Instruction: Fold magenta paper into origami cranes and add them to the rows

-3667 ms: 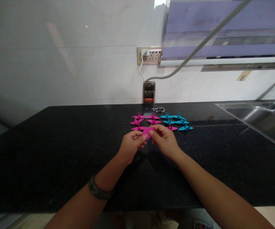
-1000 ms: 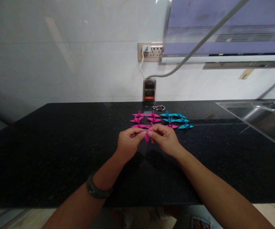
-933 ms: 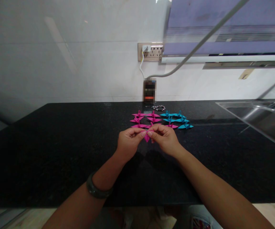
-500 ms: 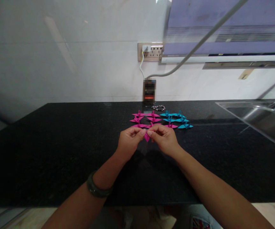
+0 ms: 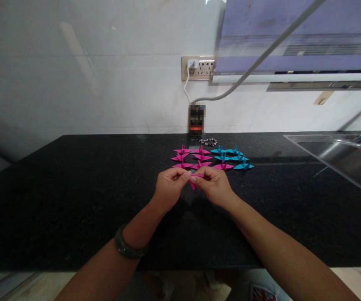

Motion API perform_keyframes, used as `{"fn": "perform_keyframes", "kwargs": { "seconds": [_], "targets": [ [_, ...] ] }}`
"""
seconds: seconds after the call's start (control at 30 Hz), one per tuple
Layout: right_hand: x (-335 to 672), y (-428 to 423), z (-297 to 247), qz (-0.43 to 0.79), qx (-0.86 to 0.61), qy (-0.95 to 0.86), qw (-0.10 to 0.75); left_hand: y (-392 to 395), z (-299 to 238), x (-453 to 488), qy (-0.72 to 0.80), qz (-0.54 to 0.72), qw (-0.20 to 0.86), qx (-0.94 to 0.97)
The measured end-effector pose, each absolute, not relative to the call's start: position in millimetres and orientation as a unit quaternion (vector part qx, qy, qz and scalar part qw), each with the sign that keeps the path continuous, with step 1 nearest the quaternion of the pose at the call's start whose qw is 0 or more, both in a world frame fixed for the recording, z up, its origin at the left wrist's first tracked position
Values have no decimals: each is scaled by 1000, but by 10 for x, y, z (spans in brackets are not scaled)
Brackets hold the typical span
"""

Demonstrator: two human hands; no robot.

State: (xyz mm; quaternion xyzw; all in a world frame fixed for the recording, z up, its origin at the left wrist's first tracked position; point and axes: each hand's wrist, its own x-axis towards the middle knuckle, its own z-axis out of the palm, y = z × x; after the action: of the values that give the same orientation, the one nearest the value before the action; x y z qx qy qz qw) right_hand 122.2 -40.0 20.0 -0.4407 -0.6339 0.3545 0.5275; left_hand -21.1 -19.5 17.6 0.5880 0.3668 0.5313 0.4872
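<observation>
A small folded piece of pink paper (image 5: 193,185) is pinched between my two hands above the dark countertop. My left hand (image 5: 171,186) grips its left side with thumb and forefinger. My right hand (image 5: 214,183) holds the right side, fingers curled, and partly covers it. Just beyond my fingers stand rows of folded paper cranes: several pink cranes (image 5: 202,157) on the left and several blue cranes (image 5: 238,157) on the right. The nearest pink ones are partly hidden behind my hands.
A beaded bracelet (image 5: 208,142) lies behind the cranes. A pixelated upright device (image 5: 197,120) leans at the wall below a socket panel (image 5: 198,68), with a white cable (image 5: 185,88). A metal sink (image 5: 340,152) is set into the black countertop (image 5: 74,200) at right.
The fingers of my right hand have shifted slightly on the pink paper, and a bit more of the paper shows below and beside the thumb. The cranes have stayed put.
</observation>
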Motion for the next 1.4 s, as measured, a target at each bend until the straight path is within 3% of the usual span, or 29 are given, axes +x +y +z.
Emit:
{"fn": "perform_keyframes", "kwargs": {
  "seconds": [0.27, 0.5, 0.7, 1.13, 1.4],
  "targets": [
    [1211, -368, 176, 451, -410, -607, 509, -196, 211, -203, 384, 542, 491, 563],
    [1197, -374, 162, 376, -469, -596, 532, -184, 182, -179, 382, 501, 543, 555],
    [1205, -367, 204, 387, -457, -581, 552, -204, 201, -163, 388, 443, 587, 555],
    [1213, -353, 175, 398, -449, -547, 584, -248, 174, -161, 375, 388, 531, 653],
    [1230, -339, 181, 509, -399, -518, 559, -147, 125, -221, 377, 393, 524, 655]
  ]
}}
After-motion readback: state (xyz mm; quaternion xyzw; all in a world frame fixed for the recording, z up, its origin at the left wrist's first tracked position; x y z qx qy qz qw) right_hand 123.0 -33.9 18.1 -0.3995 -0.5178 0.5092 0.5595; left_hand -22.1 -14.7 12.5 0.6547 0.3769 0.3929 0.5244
